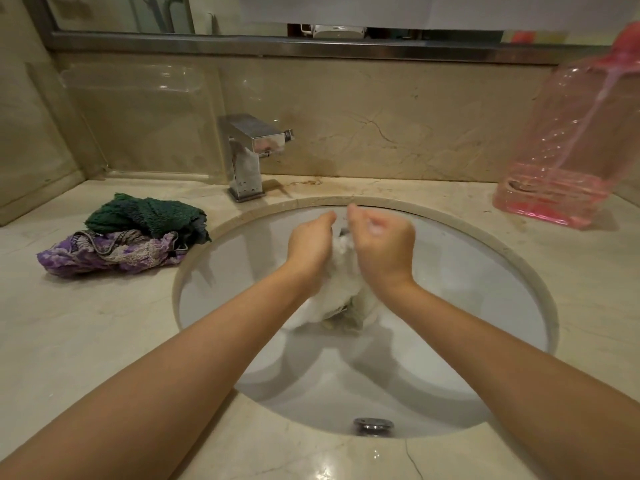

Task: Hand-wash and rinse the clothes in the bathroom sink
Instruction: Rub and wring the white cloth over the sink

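Both hands, left hand (310, 245) and right hand (384, 247), grip one soapy white cloth (341, 289) over the single sink (485, 271), two more garments (128, 233) piled beside one faucet (247, 154).

A single head-worn view is given, aimed forward and steeply down from above the near edge of the counter (86, 341). The sink (450, 271) is seen close, the mirror (242, 43) along the far edge.

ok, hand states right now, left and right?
Left hand: closed, grip on the soapy white garment over the sink.
Right hand: closed, grip on the same garment.
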Motion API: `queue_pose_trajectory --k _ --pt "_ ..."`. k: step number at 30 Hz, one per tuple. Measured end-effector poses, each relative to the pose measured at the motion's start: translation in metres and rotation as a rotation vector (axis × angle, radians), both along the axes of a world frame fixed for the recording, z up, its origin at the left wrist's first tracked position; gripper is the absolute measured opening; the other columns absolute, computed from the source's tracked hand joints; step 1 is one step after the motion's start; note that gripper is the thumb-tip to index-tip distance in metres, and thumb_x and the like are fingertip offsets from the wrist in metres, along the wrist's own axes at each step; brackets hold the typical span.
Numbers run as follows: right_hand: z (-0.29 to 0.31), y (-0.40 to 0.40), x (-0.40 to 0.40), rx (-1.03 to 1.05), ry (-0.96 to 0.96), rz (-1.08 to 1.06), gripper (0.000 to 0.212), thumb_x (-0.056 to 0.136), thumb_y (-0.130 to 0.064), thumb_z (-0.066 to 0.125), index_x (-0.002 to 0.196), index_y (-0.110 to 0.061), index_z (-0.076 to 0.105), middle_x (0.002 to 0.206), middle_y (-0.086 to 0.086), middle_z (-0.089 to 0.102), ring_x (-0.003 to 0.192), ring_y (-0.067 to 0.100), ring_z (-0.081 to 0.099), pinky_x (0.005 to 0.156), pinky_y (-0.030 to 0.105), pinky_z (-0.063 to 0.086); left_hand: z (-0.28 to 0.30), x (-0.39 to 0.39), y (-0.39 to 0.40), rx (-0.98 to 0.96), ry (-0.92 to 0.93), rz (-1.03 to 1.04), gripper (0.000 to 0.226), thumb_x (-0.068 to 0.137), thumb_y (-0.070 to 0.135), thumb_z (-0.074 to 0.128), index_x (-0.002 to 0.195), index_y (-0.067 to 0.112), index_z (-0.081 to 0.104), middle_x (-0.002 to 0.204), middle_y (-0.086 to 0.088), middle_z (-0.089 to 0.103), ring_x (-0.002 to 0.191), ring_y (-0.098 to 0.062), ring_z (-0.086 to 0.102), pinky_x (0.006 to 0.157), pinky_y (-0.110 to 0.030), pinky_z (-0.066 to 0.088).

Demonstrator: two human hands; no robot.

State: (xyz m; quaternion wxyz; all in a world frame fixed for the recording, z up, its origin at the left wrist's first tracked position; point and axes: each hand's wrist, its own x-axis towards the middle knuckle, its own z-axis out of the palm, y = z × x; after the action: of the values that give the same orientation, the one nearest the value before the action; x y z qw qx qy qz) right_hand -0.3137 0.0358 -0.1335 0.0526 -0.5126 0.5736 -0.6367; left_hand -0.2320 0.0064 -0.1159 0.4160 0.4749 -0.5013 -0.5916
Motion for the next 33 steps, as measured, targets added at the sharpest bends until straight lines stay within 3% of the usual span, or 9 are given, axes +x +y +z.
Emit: queue_pose_trajectory --k 4,11,15,17,20,24,28,31,33 --pt "-0.001 -0.008 0.006 0.023 0.176 -0.035 0.05 0.092 -0.032 0.053 0.046 -0.024 0.036 0.042 -0.007 0.031 0.046 0.018 0.035 0.05 0.031 0.025 -0.005 0.001 0.006 0.211 0.139 -0.125 0.043 0.1 0.019 0.04 0.058 0.013 0.05 0.042 0.0 0.053 0.038 -0.012 0.052 0.036 -0.014 0.038" --pt "-0.003 0.007 0.014 0.094 0.217 -0.033 0.048 0.078 -0.022 0.053 0.038 -0.025 0.026 0.039 -0.002 0.028 0.049 0.013 0.026 0.046 0.029 0.019 -0.009 -0.006 0.014 0.353 0.243 -0.025 0.04 0.1 0.014 0.039 0.061 0.011 0.05 0.043 -0.001 0.055 0.037 -0.01 0.057 0.04 -0.014 0.044" --pt "0.008 -0.005 0.001 0.389 0.127 -0.083 0.042 0.082 -0.015 0.051 0.044 -0.016 0.032 0.047 -0.002 0.028 0.056 0.021 0.032 0.052 0.033 0.02 -0.008 -0.002 0.013 0.388 0.127 -0.058 0.042 0.097 0.013 0.04 0.056 0.013 0.046 0.036 -0.001 0.049 0.03 -0.012 0.05 0.034 -0.01 0.036" --pt "0.006 0.011 0.02 0.17 0.286 -0.032 0.038 0.077 -0.018 0.05 0.044 -0.018 0.032 0.045 -0.001 0.025 0.051 0.025 0.036 0.049 0.033 0.021 -0.011 -0.002 0.008 0.367 0.167 -0.038 0.04 0.104 0.015 0.03 0.066 0.015 0.043 0.032 0.007 0.048 0.027 -0.004 0.048 0.029 -0.011 0.035" --pt "0.002 0.013 0.026 0.007 0.412 0.032 0.034 0.078 -0.02 0.051 0.046 -0.019 0.042 0.044 -0.001 0.03 0.043 0.025 0.037 0.046 0.029 0.026 -0.008 0.006 0.012 0.389 0.206 -0.041 0.039 0.106 0.017 0.028 0.07 0.014 0.043 0.038 0.007 0.054 0.035 -0.003 0.054 0.044 -0.016 0.047" --pt "0.005 -0.011 -0.016 0.431 0.215 -0.124 0.042 0.086 -0.015 0.049 0.047 -0.015 0.034 0.049 0.0 0.03 0.051 0.019 0.027 0.05 0.034 0.022 -0.002 0.002 0.01 0.516 0.099 -0.26 0.025 0.092 0.018 0.05 0.07 0.009 0.058 0.076 -0.008 0.058 0.072 -0.021 0.057 0.094 -0.03 0.048" --pt "0.001 -0.006 -0.032 0.44 0.204 -0.15 0.048 0.096 -0.025 0.046 0.05 -0.016 0.038 0.052 -0.001 0.037 0.053 0.016 0.033 0.051 0.032 0.025 -0.003 0.003 -0.004 0.468 0.026 -0.293 0.043 0.102 0.037 0.04 0.075 0.01 0.06 0.073 -0.008 0.065 0.072 -0.021 0.062 0.074 -0.032 0.05" --pt "0.005 -0.007 -0.041 0.451 0.126 0.01 0.023 0.099 -0.029 0.049 0.091 -0.021 0.069 0.083 -0.004 0.063 0.076 0.012 0.053 0.067 0.029 0.039 -0.002 0.014 -0.015 0.387 0.039 -0.155 0.043 0.104 0.041 0.034 0.076 0.014 0.054 0.072 -0.006 0.06 0.066 -0.019 0.058 0.064 -0.032 0.048" --pt "0.004 -0.005 -0.034 0.438 0.185 0.183 0.033 0.1 -0.024 0.05 0.132 -0.028 0.057 0.11 -0.007 0.066 0.099 0.012 0.06 0.087 0.03 0.045 -0.003 0.022 -0.024 0.345 0.103 -0.084 0.044 0.102 0.043 0.036 0.078 0.012 0.053 0.072 -0.006 0.058 0.064 -0.019 0.055 0.062 -0.031 0.045"
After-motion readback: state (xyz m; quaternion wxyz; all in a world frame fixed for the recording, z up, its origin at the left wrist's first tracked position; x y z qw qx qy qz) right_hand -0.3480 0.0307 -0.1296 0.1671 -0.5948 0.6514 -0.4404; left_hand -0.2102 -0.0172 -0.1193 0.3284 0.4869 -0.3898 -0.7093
